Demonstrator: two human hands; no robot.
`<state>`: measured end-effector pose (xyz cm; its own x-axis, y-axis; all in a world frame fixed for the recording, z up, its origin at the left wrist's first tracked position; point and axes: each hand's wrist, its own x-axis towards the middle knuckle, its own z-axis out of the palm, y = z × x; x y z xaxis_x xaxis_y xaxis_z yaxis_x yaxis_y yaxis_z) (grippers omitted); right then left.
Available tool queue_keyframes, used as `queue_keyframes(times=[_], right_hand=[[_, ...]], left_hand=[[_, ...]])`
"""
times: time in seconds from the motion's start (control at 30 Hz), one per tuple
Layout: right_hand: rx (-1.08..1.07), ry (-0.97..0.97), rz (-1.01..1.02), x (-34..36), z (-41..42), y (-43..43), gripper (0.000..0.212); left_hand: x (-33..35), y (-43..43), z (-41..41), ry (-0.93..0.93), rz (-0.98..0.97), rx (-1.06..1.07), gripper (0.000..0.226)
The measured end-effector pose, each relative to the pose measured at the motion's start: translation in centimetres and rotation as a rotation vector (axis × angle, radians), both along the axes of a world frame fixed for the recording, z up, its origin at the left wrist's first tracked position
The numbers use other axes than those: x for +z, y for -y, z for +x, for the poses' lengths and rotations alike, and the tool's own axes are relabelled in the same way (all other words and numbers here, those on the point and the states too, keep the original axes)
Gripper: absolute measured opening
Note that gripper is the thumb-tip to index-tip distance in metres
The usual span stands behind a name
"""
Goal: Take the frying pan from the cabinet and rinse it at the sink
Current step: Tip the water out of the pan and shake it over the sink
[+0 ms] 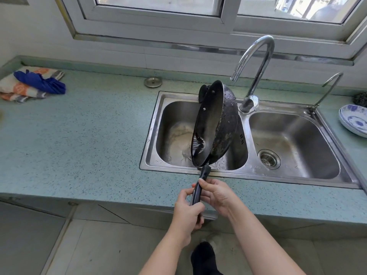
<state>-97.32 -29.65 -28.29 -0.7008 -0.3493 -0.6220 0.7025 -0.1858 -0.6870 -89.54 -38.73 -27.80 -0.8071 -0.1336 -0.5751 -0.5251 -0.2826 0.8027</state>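
Frying pan [213, 124] wet, tipped over left sink [178, 135] basin, frame center; both hands' fingers [206, 182] clenched on handle [198, 190]. Rinse prob nearly done, draining left.

One view only: a wide-angle head camera, positioned above and behind the grip, facing forward and steeply down. The grip, where the left hand [186, 213] and right hand [217, 197] close on the pan handle [198, 191], sits low of frame centre, near the lens. Ahead of the grip lies the double sink [246, 171]; beyond that, the window frame [151, 20] fills the top edge. Below the grip, the floor [99, 247] is visible. Straight lines bow toward the frame edges.
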Motion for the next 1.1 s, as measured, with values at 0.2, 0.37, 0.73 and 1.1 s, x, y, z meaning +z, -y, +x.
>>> queue_keyframes(times=[0.2, 0.37, 0.73, 1.1], right_hand=[[0.002, -0.023, 0.049, -0.2, 0.0, -0.2, 0.007], [0.019, -0.044, 0.114, -0.4, -0.1, 0.0, 0.008], [0.057, -0.085, 0.214, -0.8, -0.1, 0.6, 0.011], [0.066, -0.091, 0.275, -0.9, 0.0, 1.3, 0.012]], left_hand=[[-0.8, -0.1, 0.1, -0.022, 0.083, 0.007, 0.036], [-1.3, 0.0, 0.1, -0.026, 0.165, 0.018, 0.045], [-2.1, 0.9, 0.2, -0.043, 0.264, -0.004, 0.042], [-2.7, 1.6, 0.3, -0.035, 0.337, -0.009, 0.038]])
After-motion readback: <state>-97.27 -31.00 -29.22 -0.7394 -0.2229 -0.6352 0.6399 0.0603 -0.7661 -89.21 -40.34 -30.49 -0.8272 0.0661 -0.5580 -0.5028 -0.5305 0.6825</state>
